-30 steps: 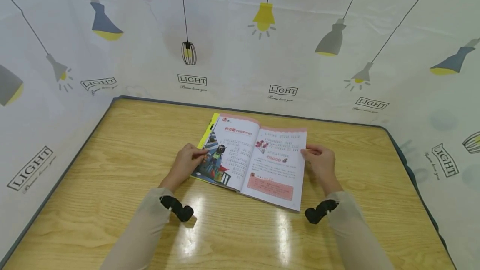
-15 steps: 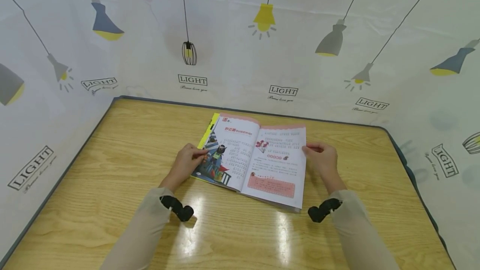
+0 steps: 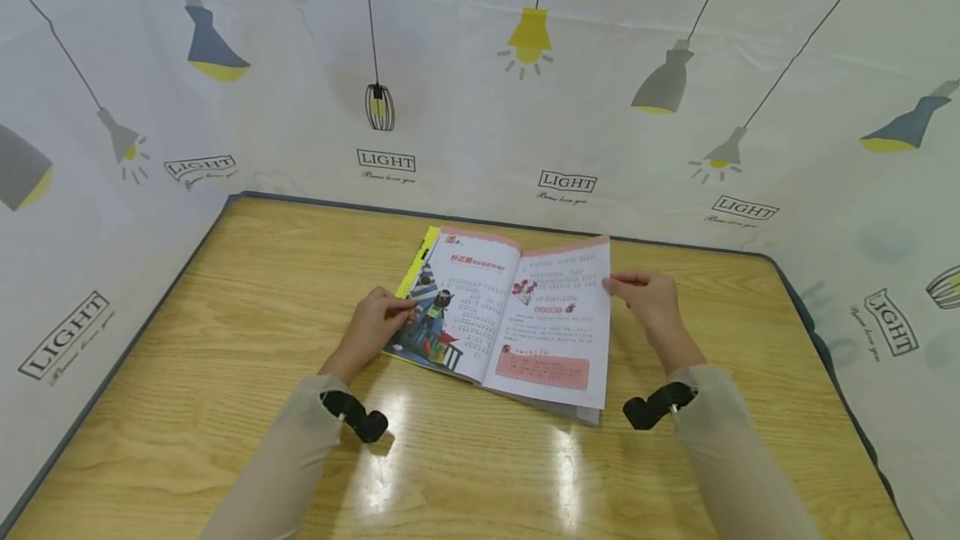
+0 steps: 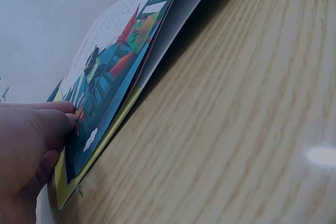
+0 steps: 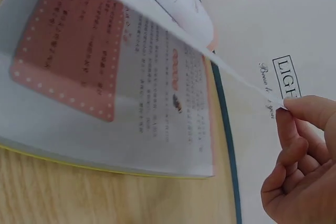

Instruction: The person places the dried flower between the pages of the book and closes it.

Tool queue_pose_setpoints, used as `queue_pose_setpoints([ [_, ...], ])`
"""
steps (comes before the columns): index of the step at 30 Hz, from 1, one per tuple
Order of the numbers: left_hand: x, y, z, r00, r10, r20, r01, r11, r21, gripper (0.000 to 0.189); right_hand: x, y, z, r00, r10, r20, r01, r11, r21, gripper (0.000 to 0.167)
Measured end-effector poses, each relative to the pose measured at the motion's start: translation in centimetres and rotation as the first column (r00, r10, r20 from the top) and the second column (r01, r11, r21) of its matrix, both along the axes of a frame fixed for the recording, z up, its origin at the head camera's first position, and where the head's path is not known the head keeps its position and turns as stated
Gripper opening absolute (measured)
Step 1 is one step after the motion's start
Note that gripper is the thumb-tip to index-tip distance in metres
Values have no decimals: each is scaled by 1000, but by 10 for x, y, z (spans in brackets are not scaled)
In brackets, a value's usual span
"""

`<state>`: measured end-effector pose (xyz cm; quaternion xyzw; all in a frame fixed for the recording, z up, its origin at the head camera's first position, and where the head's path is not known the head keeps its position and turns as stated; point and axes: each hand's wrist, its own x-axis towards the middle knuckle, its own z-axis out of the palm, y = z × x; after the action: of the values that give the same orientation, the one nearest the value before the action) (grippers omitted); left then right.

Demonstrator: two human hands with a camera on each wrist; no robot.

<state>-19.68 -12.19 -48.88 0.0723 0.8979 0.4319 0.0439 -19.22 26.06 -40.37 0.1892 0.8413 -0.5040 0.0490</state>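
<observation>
An open book (image 3: 465,307) with a yellow cover edge lies on the wooden table, its left page illustrated and its right page printed with text and a pink box. My left hand (image 3: 375,323) pinches the book's left edge, thumb on top and fingers at the side, as the left wrist view shows with the hand (image 4: 31,145) at the yellow corner. My right hand (image 3: 648,307) pinches the outer edge of a single page (image 3: 562,323). In the right wrist view that page (image 5: 173,27) is raised above the text page (image 5: 152,93) beneath, held between thumb and forefinger.
The wooden table (image 3: 225,357) has a dark edge along its back and sides. Behind it hangs a white sheet (image 3: 465,65) printed with lamps and LIGHT labels. Black wrist cameras (image 3: 660,405) sit on both sleeves.
My right hand has moved slightly up and outward, lifting the page so that its corner rises and the page below shows at the bottom. My left hand has stayed in place.
</observation>
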Motion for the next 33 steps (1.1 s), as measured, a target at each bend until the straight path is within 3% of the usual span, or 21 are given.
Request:
queue_pose_setpoints([
  [7,0,0,0,1000,-1,2,1,1000,8,24,-4,-7,16,999,46,-13,-45,998,35,42],
  [13,2,0,0,1000,-14,-26,15,1000,16,23,-9,-18,30,999,45,-3,-45,998,41,39],
  [22,0,-1,-3,1000,-9,-15,9,1000,28,23,-17,-39,50,998,60,-14,-60,998,34,34],
  [33,0,-2,-4,1000,-10,-14,10,999,40,24,-25,-61,65,996,78,-47,-76,996,37,30],
])
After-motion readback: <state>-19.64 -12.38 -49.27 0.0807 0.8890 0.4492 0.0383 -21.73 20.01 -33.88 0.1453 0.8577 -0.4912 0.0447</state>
